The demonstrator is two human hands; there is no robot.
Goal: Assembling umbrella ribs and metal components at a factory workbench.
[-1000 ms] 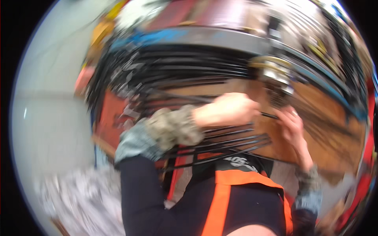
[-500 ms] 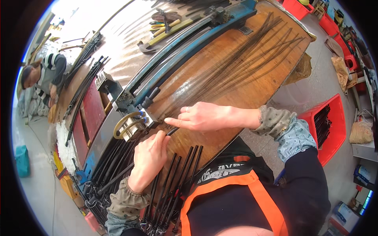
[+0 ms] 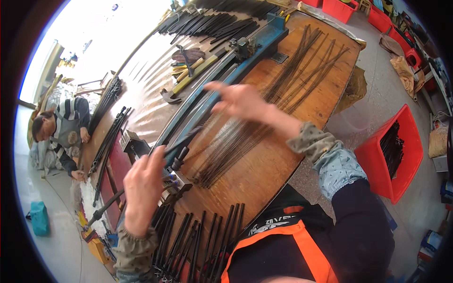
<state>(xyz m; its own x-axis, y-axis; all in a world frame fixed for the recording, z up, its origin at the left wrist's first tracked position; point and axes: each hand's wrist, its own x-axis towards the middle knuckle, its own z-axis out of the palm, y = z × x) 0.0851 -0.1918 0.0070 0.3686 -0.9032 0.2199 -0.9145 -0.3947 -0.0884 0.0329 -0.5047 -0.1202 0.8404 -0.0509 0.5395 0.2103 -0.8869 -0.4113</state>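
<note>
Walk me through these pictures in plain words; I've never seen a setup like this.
There's no robot here. Each picture comes from a head-worn camera looking down through a wide lens, which bends straight edges near the rim. The left hand seems to hold a long black rod. The right hand is blurred, so whether it holds anything is unclear. Long, thin coiled wires lie on the wooden tabletop, beside a blue metal rail. More black rods are gathered nearer the body.

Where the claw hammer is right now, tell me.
In the head view, the claw hammer lies left of centre in the upper part, on the tabletop just left of the blue rails.
</note>
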